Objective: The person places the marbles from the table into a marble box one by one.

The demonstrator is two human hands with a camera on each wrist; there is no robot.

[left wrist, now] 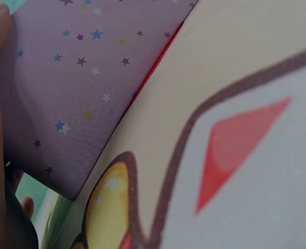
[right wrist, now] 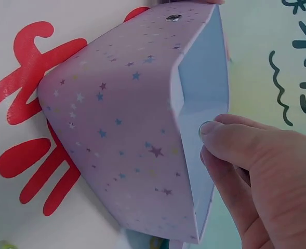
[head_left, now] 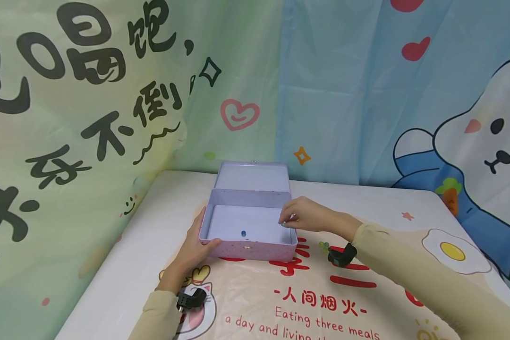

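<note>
A lilac-pink tin box (head_left: 250, 250), printed with small stars, stands with its lid (head_left: 252, 177) tipped back. On its white inside floor lies a small dark blue bead (head_left: 243, 233). My left hand (head_left: 197, 245) grips the box's left end, with the thumb over the front rim. The left wrist view shows the starred wall beside part of that hand. Over the box's right end is my right hand (head_left: 303, 215), its thumb and fingers bent together just inside the rim. A tiny pale spot shows at those fingertips; whether it is a held thing or a nail is unclear.
The box stands on a white table (head_left: 153, 212) with a printed cloth (head_left: 255, 293) of red lettering and cartoon pictures. Printed curtains (head_left: 323, 118) hang behind and at the left. Dark wrist cameras are strapped to both wrists.
</note>
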